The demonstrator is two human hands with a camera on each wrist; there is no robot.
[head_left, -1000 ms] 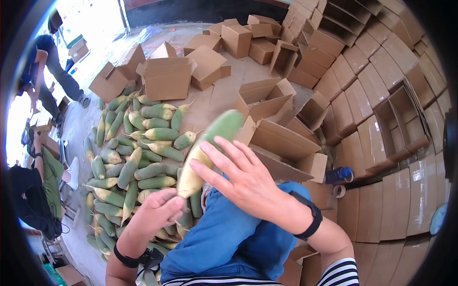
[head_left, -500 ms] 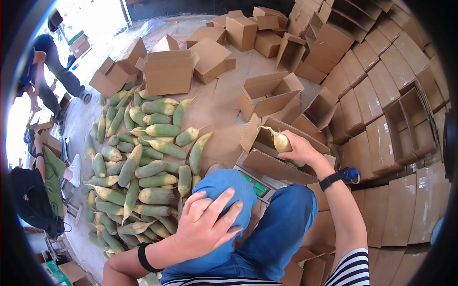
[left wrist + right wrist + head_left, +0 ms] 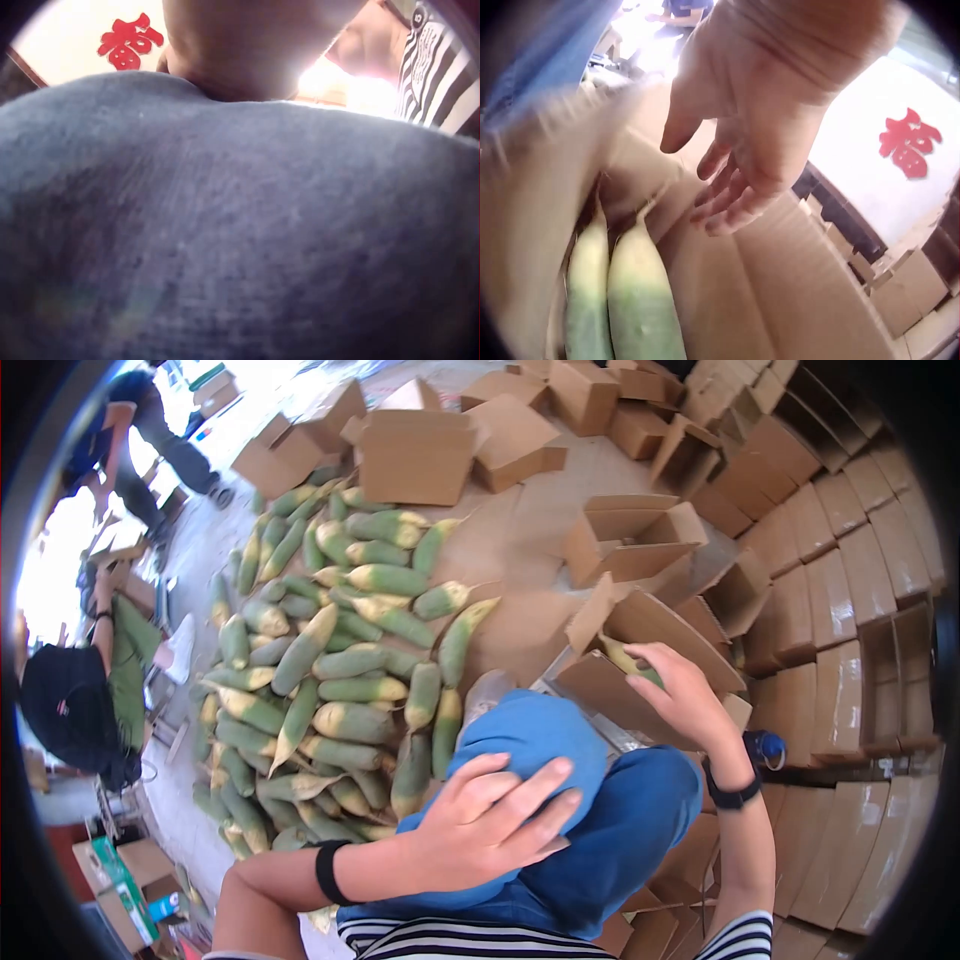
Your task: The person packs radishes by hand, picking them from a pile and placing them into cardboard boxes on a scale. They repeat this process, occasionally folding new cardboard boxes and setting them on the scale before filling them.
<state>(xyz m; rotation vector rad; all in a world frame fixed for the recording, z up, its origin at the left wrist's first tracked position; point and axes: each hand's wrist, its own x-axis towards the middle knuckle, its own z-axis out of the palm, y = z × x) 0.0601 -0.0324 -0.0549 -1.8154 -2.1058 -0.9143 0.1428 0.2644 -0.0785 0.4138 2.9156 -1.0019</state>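
My left hand [image 3: 490,820] rests on the raised knee of the blue trousers [image 3: 545,735], fingers spread over the cloth and holding nothing. Blue cloth [image 3: 240,225] fills most of the left wrist view. The right hand [image 3: 685,695] hovers at the opening of a cardboard box [image 3: 610,685], its fingers loosely bent. Seen from the right wrist, this hand [image 3: 742,127] is empty. Below it two green-and-white radishes, one [image 3: 589,292] beside the other [image 3: 641,300], lie side by side in the box, thin roots pointing to one end.
A large pile of radishes [image 3: 355,725] covers the floor at left. Open boxes, one of them [image 3: 415,460] behind the pile, stand at the back. Stacked cartons [image 3: 830,700] line the right. Two people are at the far left. A blue bottle [image 3: 768,748] stands beside my right wrist.
The right hand has let go of the radish, which now lies in the box. My left hand stays on the knee. The head view has shifted, so the scene sits further right.
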